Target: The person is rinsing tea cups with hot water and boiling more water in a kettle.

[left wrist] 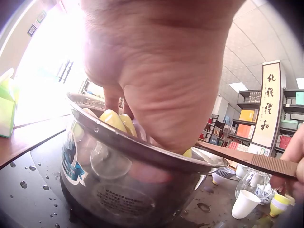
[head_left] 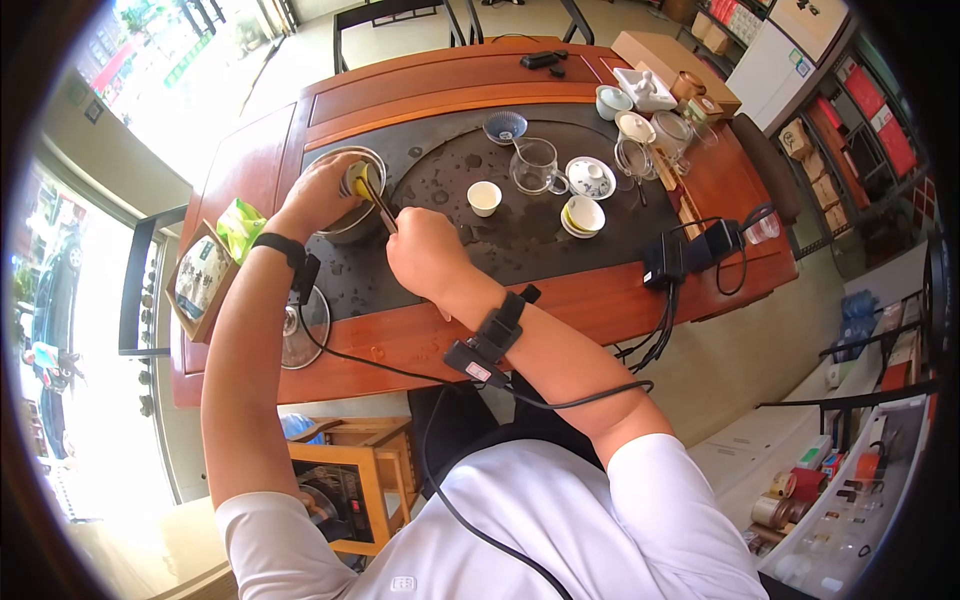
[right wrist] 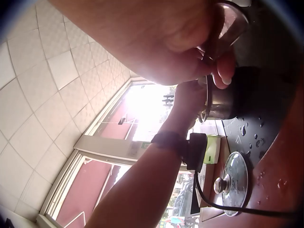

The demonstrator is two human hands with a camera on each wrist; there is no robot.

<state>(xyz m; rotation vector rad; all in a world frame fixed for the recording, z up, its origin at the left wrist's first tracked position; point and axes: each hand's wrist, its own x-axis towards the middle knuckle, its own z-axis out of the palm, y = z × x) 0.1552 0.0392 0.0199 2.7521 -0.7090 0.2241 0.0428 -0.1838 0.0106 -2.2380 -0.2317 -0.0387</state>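
The pot (left wrist: 128, 166) stands on the dark tray (head_left: 375, 285) on the table (head_left: 560, 300), with yellow cups (left wrist: 112, 119) inside it. The left hand (head_left: 325, 192) reaches over the pot's rim, its fingers down among the cups; whether they grip one is hidden. The right hand (head_left: 428, 252), on the pot's right, grips the tongs (left wrist: 251, 160), whose far end reaches over the rim. Right of the pot are a white cup (head_left: 484, 198), then a glass jug (head_left: 535, 168) and stacked cups (head_left: 582, 216); the glass lid (right wrist: 236, 183) lies on its near side.

The cups look light, stiff and easily chipped, and probably slippery if wet; the rim or outer wall seems the safest hold, with light pressure. The ridged part of the tongs should give a steadier grip than smooth metal.
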